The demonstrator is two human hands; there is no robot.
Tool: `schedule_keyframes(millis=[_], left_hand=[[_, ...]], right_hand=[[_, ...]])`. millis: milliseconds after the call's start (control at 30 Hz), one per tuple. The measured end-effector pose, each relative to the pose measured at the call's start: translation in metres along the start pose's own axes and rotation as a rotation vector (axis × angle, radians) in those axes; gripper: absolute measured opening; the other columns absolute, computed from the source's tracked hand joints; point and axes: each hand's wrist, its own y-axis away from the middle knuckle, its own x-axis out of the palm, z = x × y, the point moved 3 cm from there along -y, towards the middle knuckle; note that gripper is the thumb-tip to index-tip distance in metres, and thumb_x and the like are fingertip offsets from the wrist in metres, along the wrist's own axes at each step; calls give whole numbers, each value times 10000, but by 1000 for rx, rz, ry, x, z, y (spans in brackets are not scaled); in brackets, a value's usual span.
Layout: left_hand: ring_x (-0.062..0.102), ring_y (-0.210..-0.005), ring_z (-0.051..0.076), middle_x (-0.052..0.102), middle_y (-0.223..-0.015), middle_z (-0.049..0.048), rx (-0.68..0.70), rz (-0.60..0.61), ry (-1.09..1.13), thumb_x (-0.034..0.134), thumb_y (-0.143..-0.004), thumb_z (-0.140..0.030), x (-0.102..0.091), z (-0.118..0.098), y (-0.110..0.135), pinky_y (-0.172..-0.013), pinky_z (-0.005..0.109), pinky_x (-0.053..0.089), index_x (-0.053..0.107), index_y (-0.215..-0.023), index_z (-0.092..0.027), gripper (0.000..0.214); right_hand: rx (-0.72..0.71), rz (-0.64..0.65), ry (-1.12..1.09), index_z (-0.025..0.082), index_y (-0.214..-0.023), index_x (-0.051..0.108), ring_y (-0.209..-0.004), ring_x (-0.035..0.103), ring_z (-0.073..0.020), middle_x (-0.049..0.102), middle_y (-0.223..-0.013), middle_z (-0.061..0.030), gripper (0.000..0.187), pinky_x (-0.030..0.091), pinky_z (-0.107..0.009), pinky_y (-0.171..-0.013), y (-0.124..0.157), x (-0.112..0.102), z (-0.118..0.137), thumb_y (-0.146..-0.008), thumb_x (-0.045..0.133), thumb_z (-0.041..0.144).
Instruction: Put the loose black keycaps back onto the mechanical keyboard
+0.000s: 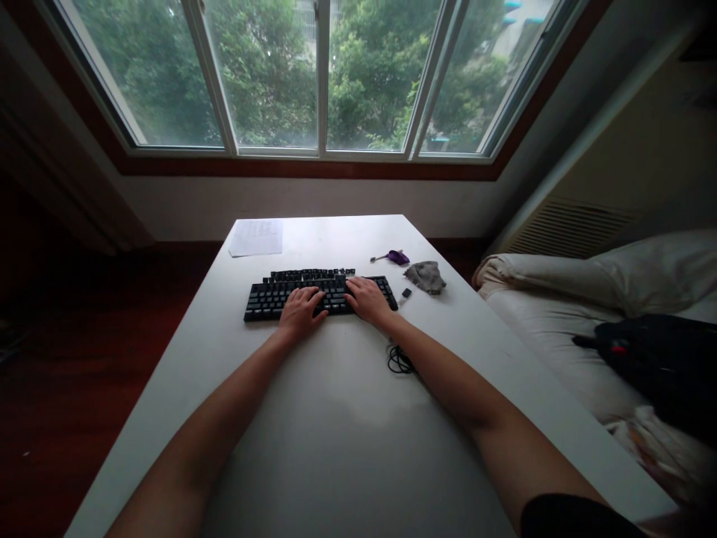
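A black keyboard (263, 302) lies across the white table with keycaps on it. My left hand (302, 308) rests palm down on its middle, fingers stretched over the keys and thumb near the front edge. Over the right part of the keyboard lies my right hand (368, 297), also palm down with fingers extended, hiding some keys. Neither hand grips anything. Just behind the keyboard stand loose black keycaps (308, 274) in rows. A small black-ended piece (406, 294) lies to the right of the keyboard, its kind unclear.
Right of the keyboard are a purple-handled brush (398, 257) and a crumpled grey cloth (426, 277). A coiled black cable (399, 361) lies beside my right forearm. Paper sheets (256, 237) sit at the table's (330, 418) far left corner. A sofa (554, 306) stands to the right.
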Motion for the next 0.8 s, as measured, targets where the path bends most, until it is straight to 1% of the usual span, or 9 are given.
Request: schedule_keyframes(millis=[100,233,300,367,467,600,733,800], left_hand=[[489,-1326,309,560,-1434,94,-4,0,-2,612,-925,-435,0,0,-1,-1190,524,314,596,-1363,-273,468],[467,-1368,306,543,-1467,92,-11,2,5,596,-939,-430,2,1,1,-1208,527,290,581,-1383,-271,471],[441,-1402,303,524,-1494,92,-1,9,8,585,-946,-410,3,1,3,-1218,525,276,564,-1402,-263,480],[419,-1425,302,505,-1517,92,9,13,8,582,-946,-389,3,1,6,-1226,525,266,553,-1414,-255,488],[404,-1438,303,486,-1535,90,22,19,6,582,-941,-363,1,0,11,-1229,530,264,556,-1412,-251,485],[405,-1435,303,486,-1532,85,32,37,4,590,-929,-337,-3,0,15,-1227,542,266,553,-1417,-265,494],[406,-1431,308,482,-1532,87,25,37,-6,589,-925,-318,-5,-1,17,-1233,553,244,552,-1418,-268,497],[406,-1431,307,480,-1533,87,17,34,-13,582,-927,-310,-5,-1,17,-1235,550,237,553,-1417,-266,493]], right_hand=[[5,6,17,181,-1326,637,-1387,465,-303,594,-1426,-152,378,321,-487,-1151,-3,3,2,-1009,503,336],[28,-7,20,170,-1331,625,-1374,477,-296,575,-1446,-159,395,318,-467,-1149,-1,7,1,-1008,512,367],[52,-4,-2,177,-1302,641,-1303,536,-287,621,-1384,-151,378,358,-445,-1114,-3,6,-3,-1009,513,378],[82,-9,-26,197,-1228,678,-1186,602,-268,687,-1253,-127,328,414,-414,-1045,-9,3,-8,-1017,496,370],[132,-26,-21,217,-1107,723,-1057,633,-249,719,-1095,-105,263,460,-368,-944,-28,-1,-15,-1008,510,335],[181,9,26,222,-1014,764,-999,627,-251,706,-1034,-118,198,474,-350,-887,-61,-1,-24,-964,587,296],[181,118,51,235,-964,790,-1040,614,-265,701,-1051,-126,127,470,-343,-896,-87,4,-29,-890,701,287],[177,191,102,237,-968,796,-1061,616,-269,708,-1070,-122,140,469,-338,-903,-95,5,-29,-873,720,307]])
